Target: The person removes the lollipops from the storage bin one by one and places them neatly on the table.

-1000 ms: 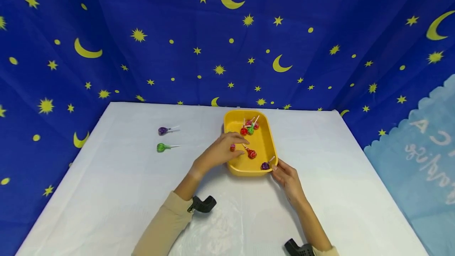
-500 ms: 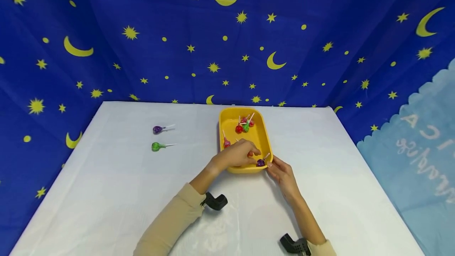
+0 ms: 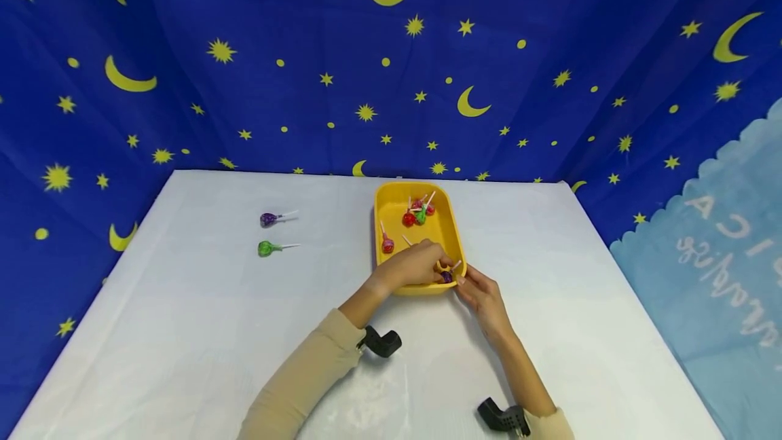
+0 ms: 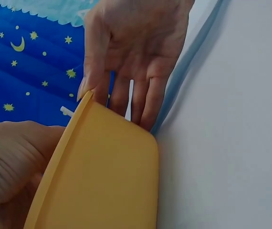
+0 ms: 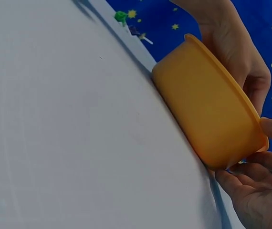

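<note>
Inside the yellow plastic tray [image 3: 451,236], my left hand [image 3: 417,265] reaches down to the near right corner. Its thumb and index finger pinch a purple lollipop [image 3: 447,277], whose white stick points up toward the rim. My right hand [image 3: 487,304] grips that same corner from outside; in the right wrist view its thumb lies on the rim and the fingers curl beneath. A pink lollipop [image 3: 387,245] leans by the tray's left wall. At the far end lie a red lollipop [image 3: 408,219], a green one and others. A white stick shows beside my left knuckles, its head hidden.
To the left on the white table [image 3: 201,290] lie a purple-wrapped lollipop [image 3: 269,220] and a green-wrapped lollipop [image 3: 266,248], sticks pointing right. A blue curtain [image 3: 275,32] with yellow moons and stars hangs behind the table. Black wrist cameras sit on both forearms.
My left hand has moved from the tray's left side to its near right corner and taken hold of the purple lollipop. The right hand stays at the corner. The head view has shifted slightly.
</note>
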`<action>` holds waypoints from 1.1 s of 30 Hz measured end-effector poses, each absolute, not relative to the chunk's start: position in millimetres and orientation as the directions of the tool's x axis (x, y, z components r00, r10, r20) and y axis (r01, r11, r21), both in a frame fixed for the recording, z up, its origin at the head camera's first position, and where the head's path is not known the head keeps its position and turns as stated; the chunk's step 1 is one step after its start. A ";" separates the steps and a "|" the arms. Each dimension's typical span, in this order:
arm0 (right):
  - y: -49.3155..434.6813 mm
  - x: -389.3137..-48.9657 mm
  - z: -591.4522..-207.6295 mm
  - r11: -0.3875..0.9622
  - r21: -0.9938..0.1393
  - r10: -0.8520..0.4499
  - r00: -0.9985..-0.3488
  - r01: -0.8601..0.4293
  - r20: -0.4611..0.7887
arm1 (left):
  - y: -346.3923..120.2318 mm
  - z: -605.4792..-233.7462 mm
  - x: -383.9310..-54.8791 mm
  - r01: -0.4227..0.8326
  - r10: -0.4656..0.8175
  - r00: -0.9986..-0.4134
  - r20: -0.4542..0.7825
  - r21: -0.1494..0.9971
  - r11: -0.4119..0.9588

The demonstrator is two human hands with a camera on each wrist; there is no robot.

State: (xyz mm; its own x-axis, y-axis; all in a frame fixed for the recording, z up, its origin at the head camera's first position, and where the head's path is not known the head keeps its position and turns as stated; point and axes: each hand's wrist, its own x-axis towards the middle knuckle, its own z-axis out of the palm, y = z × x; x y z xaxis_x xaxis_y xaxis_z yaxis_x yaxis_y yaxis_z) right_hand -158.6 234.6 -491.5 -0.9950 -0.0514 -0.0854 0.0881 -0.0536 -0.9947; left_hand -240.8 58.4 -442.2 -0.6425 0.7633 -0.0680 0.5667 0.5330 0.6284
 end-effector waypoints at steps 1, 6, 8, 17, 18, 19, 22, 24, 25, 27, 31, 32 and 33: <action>234.9 -159.5 -490.9 -0.053 -0.995 -0.051 -0.995 0.083 -0.080 | 59.5 -441.4 -241.1 0.570 0.767 -0.638 -0.066 0.630 0.527; 236.7 -164.7 -487.9 -0.060 -0.995 -0.071 -0.995 0.079 -0.074 | 64.4 -436.9 -243.3 0.584 0.774 -0.631 -0.047 0.629 0.514; 237.3 -166.5 -487.0 -0.071 -0.994 -0.075 -0.994 0.079 -0.074 | 66.7 -436.1 -243.9 0.587 0.771 -0.636 -0.039 0.625 0.515; 237.3 -166.2 -486.6 -0.071 -0.993 -0.049 -0.995 0.096 -0.092 | 74.6 -439.4 -242.5 0.570 0.737 -0.673 -0.052 0.598 0.563; 237.0 -165.8 -487.2 -0.071 -0.993 -0.047 -0.994 0.099 -0.096 | 74.6 -440.4 -242.4 0.562 0.732 -0.678 -0.057 0.601 0.568; 236.8 -165.3 -487.5 -0.072 -0.992 -0.049 -0.994 0.101 -0.097 | 74.6 -441.5 -242.5 0.556 0.728 -0.683 -0.060 0.603 0.572; 236.5 -163.9 -488.7 -0.068 -0.993 -0.045 -0.994 0.100 -0.097 | 74.4 -443.3 -242.7 0.540 0.721 -0.690 -0.061 0.620 0.570; 236.5 -163.2 -489.5 -0.065 -0.993 -0.044 -0.994 0.098 -0.096 | 74.3 -444.2 -242.7 0.534 0.720 -0.692 -0.060 0.629 0.565; 236.6 -162.9 -489.8 -0.063 -0.993 -0.045 -0.994 0.099 -0.096 | 74.2 -444.4 -242.5 0.532 0.719 -0.692 -0.059 0.632 0.564; 236.6 -162.7 -491.0 -0.064 -0.993 -0.043 -0.994 0.101 -0.099 | 74.3 -444.9 -242.1 0.526 0.715 -0.696 -0.061 0.635 0.566; 236.3 -162.0 -492.4 -0.065 -0.992 -0.048 -0.994 0.104 -0.101 | 75.0 -447.3 -241.6 0.515 0.704 -0.707 -0.074 0.628 0.583; 236.3 -161.6 -492.6 -0.063 -0.993 -0.052 -0.994 0.102 -0.099 | 75.4 -448.1 -241.5 0.516 0.701 -0.709 -0.076 0.623 0.588; 236.3 -161.0 -492.3 -0.059 -0.993 -0.058 -0.994 0.098 -0.095 | 75.9 -448.8 -241.3 0.517 0.700 -0.710 -0.076 0.619 0.592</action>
State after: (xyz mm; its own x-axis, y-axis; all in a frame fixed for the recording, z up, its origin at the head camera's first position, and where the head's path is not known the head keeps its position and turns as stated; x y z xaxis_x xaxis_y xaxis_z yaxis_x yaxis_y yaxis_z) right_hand -161.0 236.3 -492.3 -0.9938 -0.0578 -0.0949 0.0983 -0.0589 -0.9934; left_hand -241.3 75.9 -448.8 -0.7104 0.6996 -0.0761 0.5166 0.5919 0.6187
